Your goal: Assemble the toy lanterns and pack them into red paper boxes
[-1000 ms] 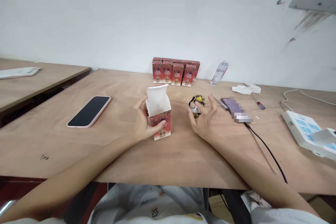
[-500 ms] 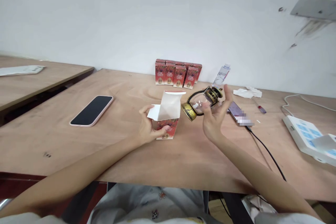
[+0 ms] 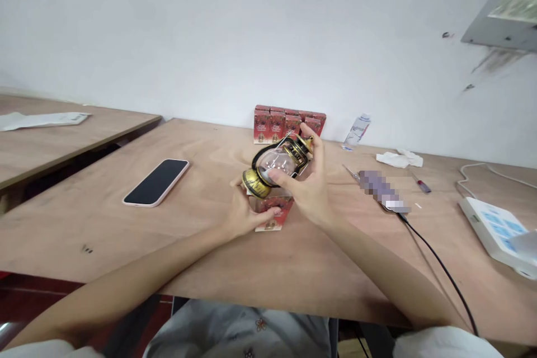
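My right hand (image 3: 308,184) is closed around a small lantern (image 3: 277,163) with a clear globe and a brass-coloured base and cap. The lantern tilts, its base toward the lower left, above a red printed box (image 3: 274,221). My left hand (image 3: 247,212) grips that box from the left, thumb across its front. The lantern and my right hand cover the box's top, so its flaps are mostly hidden. Behind them, several similar red boxes (image 3: 274,126) stand in rows against the wall.
A phone in a pink case (image 3: 157,182) lies on the left. To the right are a clear bottle (image 3: 357,131), white tissue (image 3: 398,159), a screwdriver (image 3: 421,183), a second phone (image 3: 381,190) on a black cable (image 3: 440,265), and a white power strip (image 3: 495,229).
My right hand has brought the lantern leftward, from beside the box to over its top. My left hand still holds the box. The view has shifted slightly.
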Tool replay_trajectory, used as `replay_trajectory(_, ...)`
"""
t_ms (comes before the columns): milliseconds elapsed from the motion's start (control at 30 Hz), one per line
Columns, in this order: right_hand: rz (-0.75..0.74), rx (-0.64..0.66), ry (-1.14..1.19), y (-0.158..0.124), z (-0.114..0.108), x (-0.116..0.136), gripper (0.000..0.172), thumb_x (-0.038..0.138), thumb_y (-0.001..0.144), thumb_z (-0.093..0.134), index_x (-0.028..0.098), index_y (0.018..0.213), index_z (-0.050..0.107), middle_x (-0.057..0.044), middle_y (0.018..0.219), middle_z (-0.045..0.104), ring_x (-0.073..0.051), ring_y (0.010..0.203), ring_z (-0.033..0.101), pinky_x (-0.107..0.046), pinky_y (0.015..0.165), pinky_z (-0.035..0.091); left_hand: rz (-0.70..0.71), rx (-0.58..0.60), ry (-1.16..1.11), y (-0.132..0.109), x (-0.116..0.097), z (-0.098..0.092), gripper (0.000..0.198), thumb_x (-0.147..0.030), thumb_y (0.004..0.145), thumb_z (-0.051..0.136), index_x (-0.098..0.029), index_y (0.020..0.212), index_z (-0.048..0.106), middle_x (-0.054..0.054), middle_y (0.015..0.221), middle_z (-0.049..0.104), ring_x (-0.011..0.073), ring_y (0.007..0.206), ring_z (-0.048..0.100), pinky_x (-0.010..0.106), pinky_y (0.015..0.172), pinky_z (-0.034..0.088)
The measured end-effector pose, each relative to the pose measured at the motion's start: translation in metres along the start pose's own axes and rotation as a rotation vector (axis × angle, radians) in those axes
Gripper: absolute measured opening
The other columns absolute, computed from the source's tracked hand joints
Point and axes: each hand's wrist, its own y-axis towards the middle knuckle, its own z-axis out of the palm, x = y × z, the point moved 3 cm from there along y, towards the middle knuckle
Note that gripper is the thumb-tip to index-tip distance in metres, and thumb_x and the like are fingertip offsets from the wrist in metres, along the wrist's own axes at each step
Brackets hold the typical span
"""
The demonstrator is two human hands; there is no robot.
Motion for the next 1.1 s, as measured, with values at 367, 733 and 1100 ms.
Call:
replay_trajectory(367, 0.078, 0.083, -0.194, 0.013, -0.021, -0.018, 0.077, 0.035, 0.063, 0.077, 0.028, 0.125, 0.032, -0.005, 0.121, 0.049, -0.022, 0.113, 0.052, -0.040, 0.097, 0.044, -0.026, 0.025, -0.063, 0.000, 0.002, 0.000, 0.072, -0.045, 0.066, 0.074, -0.022, 0.115, 0.027, 0.008, 0.113, 0.043, 0.0219, 0.101, 0.056, 0.039, 0.084, 0.050)
replay_trajectory(733, -0.019, 0.265, -0.372, 0.006, -0.011, 0.005, 0.064, 0.023, 0.069, 0.069, 0.027, 0.124, 0.037, -0.005, 0.126, 0.049, -0.025, 0.115, 0.051, -0.040, 0.096, 0.043, 0.159, 0.046, 0.044, 0.001, -0.001, -0.002, 0.071, -0.043, 0.070, 0.071, -0.024, 0.123, 0.029, 0.010, 0.115, 0.050, 0.0248, 0.100, 0.058, 0.042, 0.080, 0.051)
replay_trajectory(1100, 0.035, 0.426, -0.500, 0.006, -0.010, 0.001, 0.043, 0.033, 0.074, 0.067, 0.023, 0.109, 0.044, -0.005, 0.106, 0.058, -0.024, 0.098, 0.057, -0.036, 0.081, 0.043, 0.191, 0.032, 0.081, 0.000, -0.004, -0.003, 0.070, -0.045, 0.072, 0.069, -0.024, 0.125, 0.027, 0.008, 0.109, 0.051, 0.0214, 0.091, 0.060, 0.037, 0.074, 0.053)
